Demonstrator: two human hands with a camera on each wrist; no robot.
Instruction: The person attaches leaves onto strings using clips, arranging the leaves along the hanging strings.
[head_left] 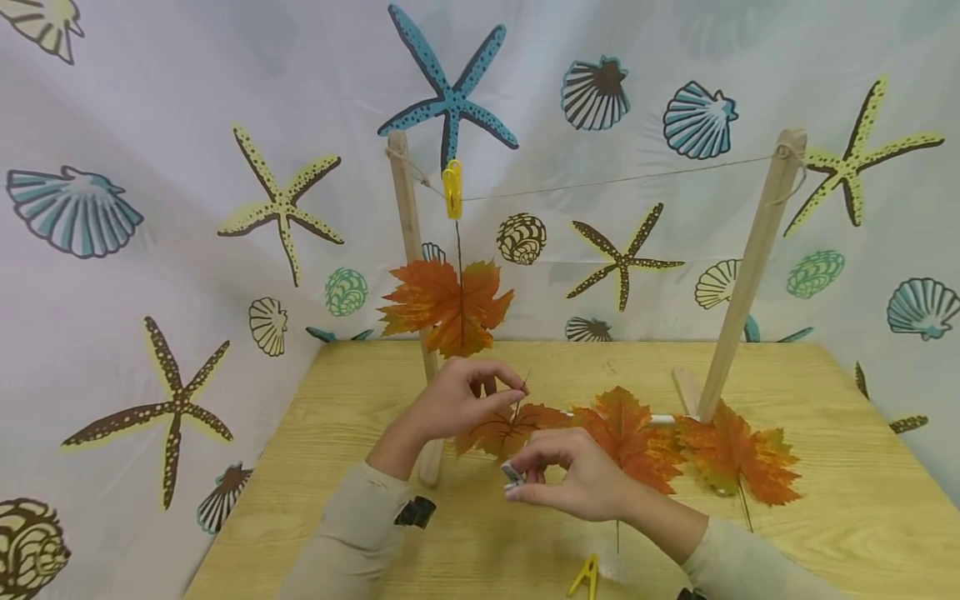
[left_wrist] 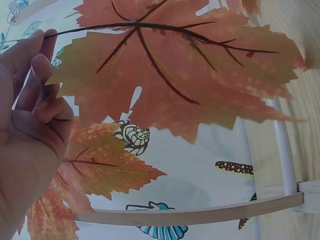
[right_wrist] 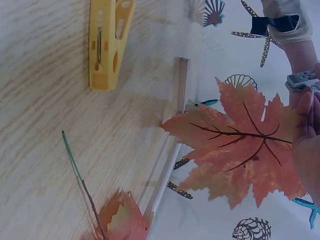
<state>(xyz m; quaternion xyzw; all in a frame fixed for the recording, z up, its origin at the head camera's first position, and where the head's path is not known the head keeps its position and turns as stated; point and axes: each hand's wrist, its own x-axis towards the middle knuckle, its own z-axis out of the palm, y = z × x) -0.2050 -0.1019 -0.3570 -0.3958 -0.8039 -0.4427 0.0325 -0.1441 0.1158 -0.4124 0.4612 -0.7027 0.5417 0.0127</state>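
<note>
My left hand (head_left: 461,404) pinches the thin stem of an artificial maple leaf (head_left: 498,433), and the leaf hangs below the fingertips. In the left wrist view, this orange-green leaf (left_wrist: 175,75) spreads out from the dark stem. Close by on the right, my right hand (head_left: 577,479) holds a grey clothespin (head_left: 512,475) between thumb and fingers; the right wrist view shows the same clothespin (right_wrist: 302,78) at its right edge. Above the left hand, a yellow clothespin (head_left: 452,190) clips another orange maple leaf (head_left: 450,308) by its stem to a twine line (head_left: 600,184).
Two wooden posts, left (head_left: 407,208) and right (head_left: 753,275), carry the twine. More maple leaves, one in the middle (head_left: 626,429) and one at right (head_left: 738,454), lie on the wooden table (head_left: 360,400). A yellow clothespin (head_left: 585,575) lies at the front.
</note>
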